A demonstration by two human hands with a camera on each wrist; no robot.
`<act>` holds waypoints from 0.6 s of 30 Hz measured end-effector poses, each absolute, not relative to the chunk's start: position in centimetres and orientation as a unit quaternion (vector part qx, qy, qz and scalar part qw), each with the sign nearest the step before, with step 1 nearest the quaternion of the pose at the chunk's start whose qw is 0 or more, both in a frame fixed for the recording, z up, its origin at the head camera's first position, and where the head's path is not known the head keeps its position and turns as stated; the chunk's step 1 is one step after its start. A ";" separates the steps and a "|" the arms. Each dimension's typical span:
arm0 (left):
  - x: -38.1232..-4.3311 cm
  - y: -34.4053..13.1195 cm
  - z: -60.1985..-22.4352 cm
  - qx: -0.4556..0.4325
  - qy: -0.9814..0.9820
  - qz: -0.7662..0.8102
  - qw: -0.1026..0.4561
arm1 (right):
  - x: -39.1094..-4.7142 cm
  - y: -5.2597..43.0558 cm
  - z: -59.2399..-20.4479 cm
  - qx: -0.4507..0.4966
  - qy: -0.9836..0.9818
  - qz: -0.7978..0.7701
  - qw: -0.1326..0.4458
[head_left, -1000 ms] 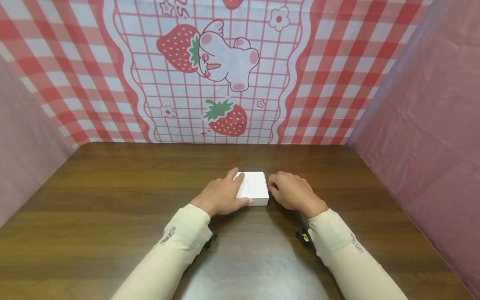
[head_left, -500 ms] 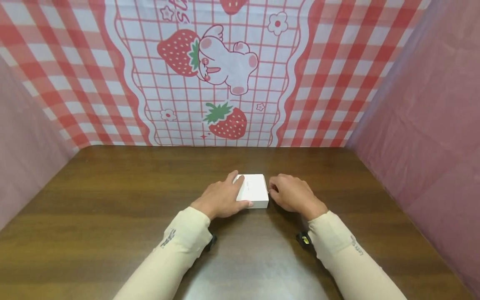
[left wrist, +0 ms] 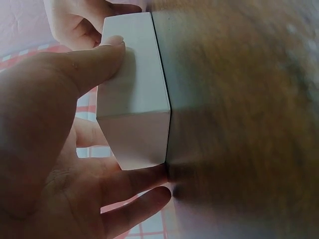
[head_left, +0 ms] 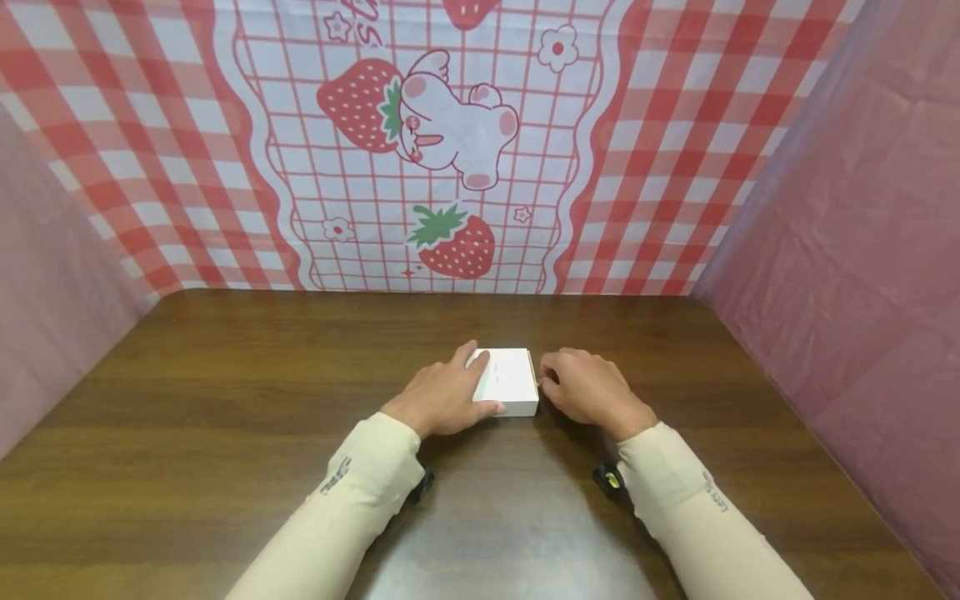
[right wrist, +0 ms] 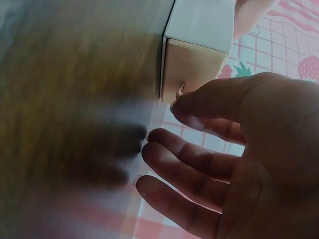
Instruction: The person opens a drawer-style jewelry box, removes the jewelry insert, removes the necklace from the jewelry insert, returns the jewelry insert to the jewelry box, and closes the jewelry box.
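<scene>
A small white box lies flat on the brown wooden table. My left hand grips its left end, the thumb along the near side and fingers over the top and beyond the far side. On the box's right end, the right wrist view shows a tan inner face framed by the white sleeve, with a small pull tab on it. My right hand pinches this tab between thumb and index finger. Its other fingers are loosely bent, their tips right by the table surface.
The wooden table reaches back to a red-and-white checked cloth with strawberry prints. Pink cloth hangs along the right side, and more pink cloth on the left.
The head view has tilted slightly, so the scene sits a little lower in it. My right hand has shifted very slightly to the right; my left hand keeps its grip on the box.
</scene>
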State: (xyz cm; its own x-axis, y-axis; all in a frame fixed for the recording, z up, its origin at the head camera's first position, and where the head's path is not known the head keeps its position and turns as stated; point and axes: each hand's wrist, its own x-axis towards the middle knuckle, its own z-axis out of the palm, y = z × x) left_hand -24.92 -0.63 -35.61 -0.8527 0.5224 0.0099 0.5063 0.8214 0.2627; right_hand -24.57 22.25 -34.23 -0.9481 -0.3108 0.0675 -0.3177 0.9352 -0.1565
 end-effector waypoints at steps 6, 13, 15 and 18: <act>-25.0 -0.6 -35.6 0.269 0.954 0.129 0.032 | -24.6 22.3 -34.2 0.156 -0.984 0.080 0.012; -24.9 -0.6 -35.6 0.270 0.954 0.128 0.033 | -24.7 22.3 -34.2 0.155 -0.985 0.082 0.010; -25.0 -0.6 -35.6 0.271 0.953 0.129 0.031 | -24.7 22.3 -34.2 0.155 -0.985 0.082 0.011; -25.0 -0.6 -35.6 0.270 0.953 0.131 0.032 | -24.7 22.3 -34.2 0.156 -0.984 0.085 0.012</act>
State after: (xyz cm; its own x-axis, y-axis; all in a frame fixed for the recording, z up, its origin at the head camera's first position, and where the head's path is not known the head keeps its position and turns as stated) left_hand -24.99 -0.61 -35.65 -0.8519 0.5236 0.0104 0.5072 0.8198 0.2660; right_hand -24.68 22.30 -34.20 -0.9508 -0.3058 0.0497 -0.3098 0.9368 -0.1629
